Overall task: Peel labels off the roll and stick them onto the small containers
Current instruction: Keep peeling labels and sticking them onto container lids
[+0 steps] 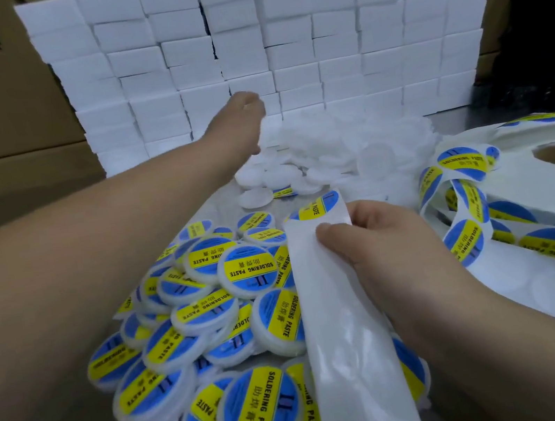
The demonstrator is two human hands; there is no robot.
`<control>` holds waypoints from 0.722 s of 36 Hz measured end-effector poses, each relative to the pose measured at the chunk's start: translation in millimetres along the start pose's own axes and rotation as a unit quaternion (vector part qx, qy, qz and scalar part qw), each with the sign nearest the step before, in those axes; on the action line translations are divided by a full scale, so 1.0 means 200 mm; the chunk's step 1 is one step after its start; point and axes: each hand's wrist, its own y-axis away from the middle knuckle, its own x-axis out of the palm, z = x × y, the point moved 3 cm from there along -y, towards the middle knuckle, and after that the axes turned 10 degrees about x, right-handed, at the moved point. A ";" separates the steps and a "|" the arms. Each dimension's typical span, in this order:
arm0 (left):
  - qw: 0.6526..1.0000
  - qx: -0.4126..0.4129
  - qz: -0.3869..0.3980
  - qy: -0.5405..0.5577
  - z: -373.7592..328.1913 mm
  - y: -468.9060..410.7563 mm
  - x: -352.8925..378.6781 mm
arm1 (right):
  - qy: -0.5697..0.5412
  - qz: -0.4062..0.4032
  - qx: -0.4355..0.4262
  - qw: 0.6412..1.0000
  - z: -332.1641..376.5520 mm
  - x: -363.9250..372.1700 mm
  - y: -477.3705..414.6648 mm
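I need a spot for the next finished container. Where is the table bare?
A bare patch of table lies between the labelled pile and the white containers; another at back right, between those, the boxes and the roll. The front is crowded, with the right hand holding the backing.

We look down on a shiny metal table (219,203). A heap of labelled round containers (212,313) lies nearest us, plain white containers (332,153) are piled further back, stacked white boxes (277,45) stand behind, and a label roll (521,184) lies at right.
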 end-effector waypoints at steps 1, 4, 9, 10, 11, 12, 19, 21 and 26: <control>0.999 -0.006 -0.010 0.034 -0.04 0.06 -0.03 | 0.000 0.000 -0.002 1.000 0.00 0.00 0.00; 0.997 0.013 -0.009 0.076 -0.14 0.26 -0.11 | -0.016 0.007 0.006 1.000 0.01 0.01 0.01; 0.993 0.072 0.048 0.084 -0.25 0.61 -0.18 | -0.048 0.039 0.017 0.998 0.01 0.02 0.01; 0.991 0.087 0.060 0.076 -0.26 0.66 -0.18 | -0.049 0.043 0.012 0.998 0.02 0.02 0.02; 0.990 0.103 0.071 0.062 -0.26 0.71 -0.18 | -0.048 0.044 0.008 0.998 0.02 0.02 0.02; 0.988 0.121 0.081 0.042 -0.26 0.75 -0.18 | -0.043 0.044 0.002 0.998 0.02 0.02 0.02; 0.975 0.142 0.145 -0.094 -0.23 0.83 -0.14 | 0.023 0.038 -0.095 0.994 0.04 0.02 0.05; 0.974 0.136 0.143 -0.115 -0.20 0.82 -0.14 | 0.031 0.041 -0.111 0.992 0.05 0.03 0.06; 0.967 0.149 0.127 -0.166 -0.19 0.83 -0.14 | 0.037 0.049 -0.127 0.990 0.04 0.04 0.05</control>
